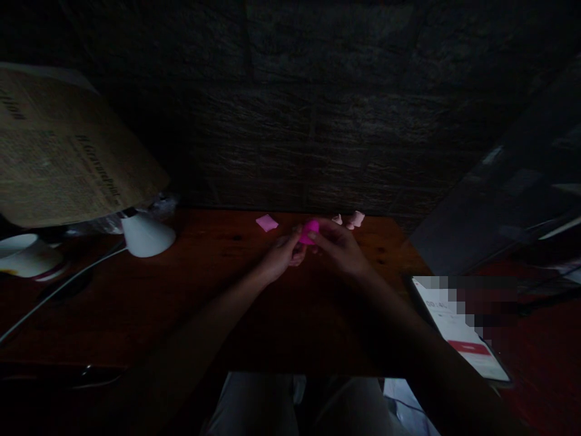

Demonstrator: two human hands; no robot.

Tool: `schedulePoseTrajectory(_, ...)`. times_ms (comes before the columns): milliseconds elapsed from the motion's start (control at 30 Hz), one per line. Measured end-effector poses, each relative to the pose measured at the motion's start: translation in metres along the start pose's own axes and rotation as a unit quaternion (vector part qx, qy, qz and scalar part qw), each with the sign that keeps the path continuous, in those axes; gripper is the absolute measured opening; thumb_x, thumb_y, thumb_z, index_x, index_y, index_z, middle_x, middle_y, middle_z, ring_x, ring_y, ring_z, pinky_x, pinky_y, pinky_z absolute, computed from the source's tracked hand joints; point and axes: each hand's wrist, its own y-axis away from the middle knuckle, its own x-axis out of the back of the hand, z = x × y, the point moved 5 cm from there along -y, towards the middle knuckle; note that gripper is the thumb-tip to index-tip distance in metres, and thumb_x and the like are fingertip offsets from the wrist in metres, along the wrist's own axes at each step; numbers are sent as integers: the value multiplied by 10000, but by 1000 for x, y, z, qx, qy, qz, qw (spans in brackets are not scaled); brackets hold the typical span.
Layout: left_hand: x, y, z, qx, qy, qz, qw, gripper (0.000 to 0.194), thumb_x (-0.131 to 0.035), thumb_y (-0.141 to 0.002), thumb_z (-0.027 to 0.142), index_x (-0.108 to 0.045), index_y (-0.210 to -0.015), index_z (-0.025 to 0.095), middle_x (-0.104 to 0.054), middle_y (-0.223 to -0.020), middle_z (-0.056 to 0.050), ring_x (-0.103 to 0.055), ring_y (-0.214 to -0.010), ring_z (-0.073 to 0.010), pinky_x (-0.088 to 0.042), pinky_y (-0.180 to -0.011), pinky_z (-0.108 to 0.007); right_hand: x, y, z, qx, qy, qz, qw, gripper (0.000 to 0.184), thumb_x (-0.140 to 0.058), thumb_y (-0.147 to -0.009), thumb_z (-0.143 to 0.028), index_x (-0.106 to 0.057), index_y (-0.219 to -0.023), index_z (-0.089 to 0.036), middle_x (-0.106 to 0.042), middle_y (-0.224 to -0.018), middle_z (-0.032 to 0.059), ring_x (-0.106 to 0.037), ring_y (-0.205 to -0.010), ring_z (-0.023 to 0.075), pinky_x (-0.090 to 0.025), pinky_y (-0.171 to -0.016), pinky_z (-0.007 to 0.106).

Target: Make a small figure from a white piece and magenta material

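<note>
Both my hands meet over the far part of the wooden table, closed around one small bright pink piece (310, 232). It looks soft and rounded, though I cannot make out whether it is paper or clay. My left hand (284, 253) pinches its left edge between thumb and fingers. On its other side, my right hand (340, 243) presses with the thumb on its front. A flat pink square (267, 223) lies to the left of my hands. Behind my right hand sit small pale pink lumps (357, 218), partly hidden by it.
At the left stands a lamp with a printed paper shade (77, 151) and a white base (147, 235), its cord crossing the wooden table (204, 254). A white cup (27, 254) is beside it. A lit tablet or phone (458, 327) lies right. A dark wall rises behind.
</note>
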Motion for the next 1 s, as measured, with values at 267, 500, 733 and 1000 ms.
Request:
schedulePoseTrajectory(267,9,-3,-4,24,-46,73,996,712,-347,-937,785,-607,-718,159,-513,-530,2,-378,-407,-72,-219,-407,-207,-3,0,7,10,13,-21,1000,415,-868,-768,-420,-715,-1115,-252,-737,-981,17,-661,-766,151,-568,-697,302)
schedulePoseTrajectory(500,12,-1,1,-11,-83,114,990,686,-418,-930,762,-600,-664,158,-511,-488,5,-387,-400,-72,-248,-406,-217,-6,2,6,-2,22,-40,999,427,-859,-785,-368,-720,-1174,-262,-743,-1008,15,-647,-734,132,-562,-686,289)
schedulePoseTrajectory(733,14,0,4,7,-89,122,989,705,-382,-950,749,-635,-662,158,-617,-546,-36,-465,-405,-83,-289,-403,-220,-6,1,4,-29,-3,-47,998,434,-861,-775,-429,-706,-1145,-263,-736,-912,4,-647,-693,133,-544,-614,275)
schedulePoseTrajectory(1000,18,0,7,-14,-37,129,991,502,-583,-923,654,-622,-962,156,-743,-777,-53,-665,-553,-127,-484,-478,-211,5,-1,6,-8,4,36,999,438,-864,-746,-480,-709,-1083,-248,-739,-998,33,-647,-773,159,-473,-529,237)
